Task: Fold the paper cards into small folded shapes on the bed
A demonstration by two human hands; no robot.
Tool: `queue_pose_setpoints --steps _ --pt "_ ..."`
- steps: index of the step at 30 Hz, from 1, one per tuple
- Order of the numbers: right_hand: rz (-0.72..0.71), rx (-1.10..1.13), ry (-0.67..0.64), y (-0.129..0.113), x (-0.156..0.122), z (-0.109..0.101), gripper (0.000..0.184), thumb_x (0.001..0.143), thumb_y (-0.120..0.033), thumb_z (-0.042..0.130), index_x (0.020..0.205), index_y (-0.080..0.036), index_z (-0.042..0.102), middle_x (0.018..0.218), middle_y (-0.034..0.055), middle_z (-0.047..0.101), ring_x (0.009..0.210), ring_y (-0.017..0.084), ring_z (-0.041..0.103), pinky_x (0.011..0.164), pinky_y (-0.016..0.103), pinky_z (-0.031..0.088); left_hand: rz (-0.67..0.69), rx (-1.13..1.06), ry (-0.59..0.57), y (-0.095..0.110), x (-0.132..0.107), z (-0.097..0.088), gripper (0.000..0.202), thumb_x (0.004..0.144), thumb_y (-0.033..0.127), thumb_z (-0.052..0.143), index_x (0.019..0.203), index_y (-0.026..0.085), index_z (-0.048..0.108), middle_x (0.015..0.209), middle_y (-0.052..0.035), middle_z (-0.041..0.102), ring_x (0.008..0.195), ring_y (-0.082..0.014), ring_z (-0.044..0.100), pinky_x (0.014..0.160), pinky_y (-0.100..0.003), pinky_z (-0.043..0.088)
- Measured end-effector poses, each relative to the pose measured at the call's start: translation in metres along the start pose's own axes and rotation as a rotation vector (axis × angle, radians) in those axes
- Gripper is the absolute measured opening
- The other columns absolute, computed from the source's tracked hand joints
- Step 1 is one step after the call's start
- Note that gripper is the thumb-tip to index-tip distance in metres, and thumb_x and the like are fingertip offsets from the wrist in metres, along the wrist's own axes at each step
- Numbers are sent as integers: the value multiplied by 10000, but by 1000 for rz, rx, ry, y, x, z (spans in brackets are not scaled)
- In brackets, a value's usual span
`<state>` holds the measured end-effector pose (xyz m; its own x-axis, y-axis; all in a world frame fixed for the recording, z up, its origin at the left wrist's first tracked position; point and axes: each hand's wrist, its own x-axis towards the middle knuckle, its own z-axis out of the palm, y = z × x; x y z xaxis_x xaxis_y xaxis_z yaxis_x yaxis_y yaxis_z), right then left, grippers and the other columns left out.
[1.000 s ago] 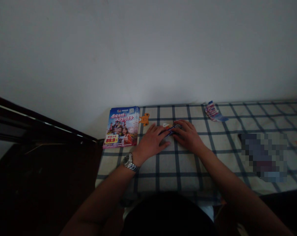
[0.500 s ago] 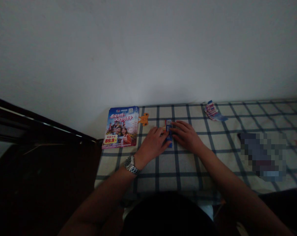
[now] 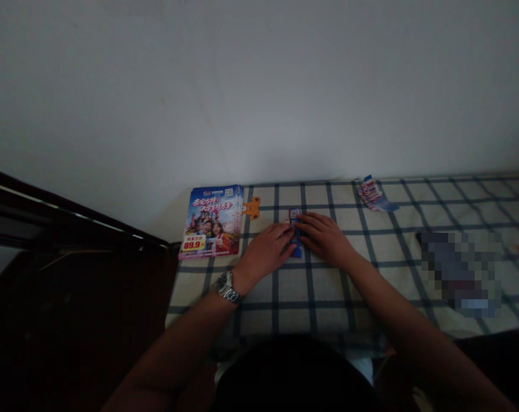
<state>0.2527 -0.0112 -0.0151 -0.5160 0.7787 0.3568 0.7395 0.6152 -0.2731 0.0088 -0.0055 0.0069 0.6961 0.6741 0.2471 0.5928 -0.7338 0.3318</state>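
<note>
A narrow folded flyer [image 3: 297, 252], blue with a printed code at its top, lies on the checked cloth between my hands. From the left, my left hand [image 3: 268, 249] has its fingers and thumb on the strip's edge; a silver watch [image 3: 228, 287] is on that wrist. Across from it, my right hand [image 3: 323, 237] keeps its slightly bent fingers on the strip's right side. The two hands nearly meet over the flyer and cover its middle part. A stack of flyers [image 3: 211, 223] lies left of my left hand, printed side up.
The checked cloth [image 3: 336, 303] covers a surface against the white wall [image 3: 285, 103]. Several folded paper pieces [image 3: 371, 193] lie at the back right. A blurred-out dark object [image 3: 456, 272] rests on the right. An orange bear print [image 3: 253, 208] shows beside the stack.
My right fingers have moved slightly left over the strip, and my left fingers have shifted a little on it. The folded flyer remains in nearly the same place.
</note>
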Motion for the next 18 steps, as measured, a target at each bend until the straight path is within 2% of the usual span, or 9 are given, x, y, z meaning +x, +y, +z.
queue_pose_setpoints --steps 7,18 --pt "-3 -57 -37 0 0 1 432 1052 -315 561 1483 -277 571 1616 42 507 1445 318 493 1160 554 454 -17 -15 -5 0 -1 0 340 1048 287 568 1361 164 614 1424 -111 607 1315 -268 579 1135 -443 530" --pt "15 -75 -72 -2 2 -1 445 1058 -330 546 1497 -258 563 1612 44 513 1448 309 483 1161 531 435 -7 -9 9 -5 -1 4 357 1031 281 609 1370 168 611 1436 -99 606 1305 -267 585 1130 -445 532"
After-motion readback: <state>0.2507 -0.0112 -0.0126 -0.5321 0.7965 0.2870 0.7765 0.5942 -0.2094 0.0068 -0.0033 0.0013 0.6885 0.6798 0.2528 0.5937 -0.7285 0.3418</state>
